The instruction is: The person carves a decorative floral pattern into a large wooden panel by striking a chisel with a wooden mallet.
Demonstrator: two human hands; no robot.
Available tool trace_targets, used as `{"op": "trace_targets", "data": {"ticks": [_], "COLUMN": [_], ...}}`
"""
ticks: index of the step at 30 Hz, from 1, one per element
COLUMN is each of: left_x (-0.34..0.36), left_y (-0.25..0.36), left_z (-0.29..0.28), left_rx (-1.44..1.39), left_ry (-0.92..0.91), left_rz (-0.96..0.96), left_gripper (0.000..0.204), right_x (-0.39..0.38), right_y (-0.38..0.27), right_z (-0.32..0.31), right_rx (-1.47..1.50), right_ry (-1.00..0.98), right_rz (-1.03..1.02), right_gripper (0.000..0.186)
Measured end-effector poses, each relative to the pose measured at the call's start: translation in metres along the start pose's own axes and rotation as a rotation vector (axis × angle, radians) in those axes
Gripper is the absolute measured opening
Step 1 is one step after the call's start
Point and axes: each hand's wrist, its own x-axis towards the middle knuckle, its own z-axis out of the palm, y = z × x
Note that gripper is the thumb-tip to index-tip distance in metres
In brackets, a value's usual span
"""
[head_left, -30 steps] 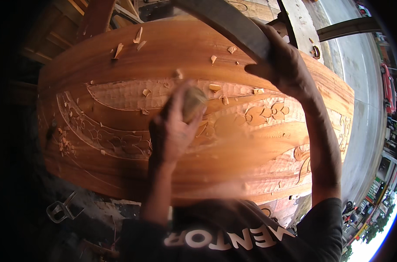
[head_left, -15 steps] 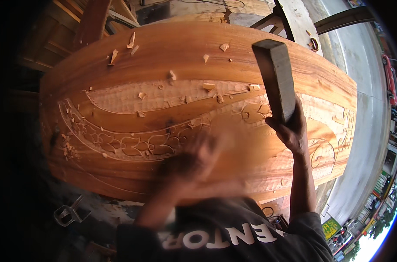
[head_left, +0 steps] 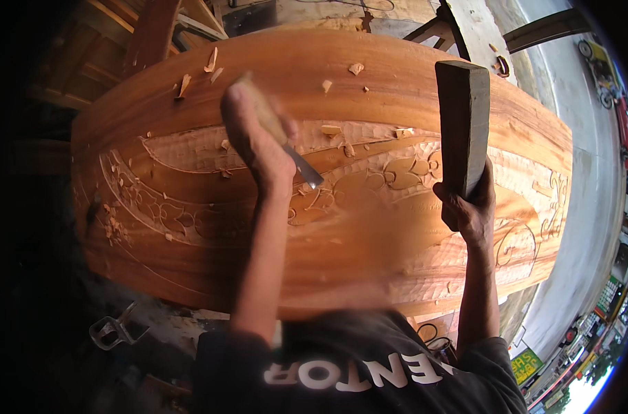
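Observation:
My left hand (head_left: 260, 141) is wrapped round the wooden handle of a chisel (head_left: 304, 168), slightly smeared by motion. The steel blade slants down to the right, its tip over the carved part of a large wooden panel (head_left: 279, 83); whether it touches the wood I cannot tell. On the right, my right hand (head_left: 474, 214) grips the lower end of a thick, squared wooden block (head_left: 464, 121) held upright above the panel. Floral carving (head_left: 407, 172) and a gouged, textured band run across the panel between my hands.
Wood shavings (head_left: 356, 69) lie scattered over the panel, with a small heap of chips (head_left: 114, 224) at its left. A metal clamp-like frame (head_left: 115, 331) is below the left edge. Beyond the right edge runs a paved road (head_left: 580, 207) with vehicles.
My left hand has moved up and away from the panel's middle, and the chisel now shows clearly in it. The block in my right hand has shifted right and stands more upright.

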Motion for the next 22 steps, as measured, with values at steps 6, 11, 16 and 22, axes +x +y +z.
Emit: {"op": "trace_targets", "data": {"ticks": [6,11,16,22], "left_x": [0.011,0.019,0.013,0.019], "left_y": [-0.025,-0.037,-0.032,-0.034], "left_z": [-0.007,-0.016,-0.015,-0.022], "left_rx": [-0.036,-0.002,0.026,-0.003], "left_ry": [0.042,0.047,-0.061,-0.146], "left_rz": [-0.031,-0.095,0.028,0.072], "left_gripper": [0.061,0.061,0.062,0.055], "right_x": [0.011,0.028,0.075,0.156], "right_y": [-0.017,-0.048,-0.096,-0.158], "right_z": [0.014,0.029,0.066,0.155], "right_rx": [0.024,-0.055,-0.092,-0.555], "right_ry": [-0.063,-0.092,-0.197,-0.556], "right_rz": [-0.051,-0.172,-0.445,-0.739], "right_gripper": [0.080,0.078,0.083,0.068]}}
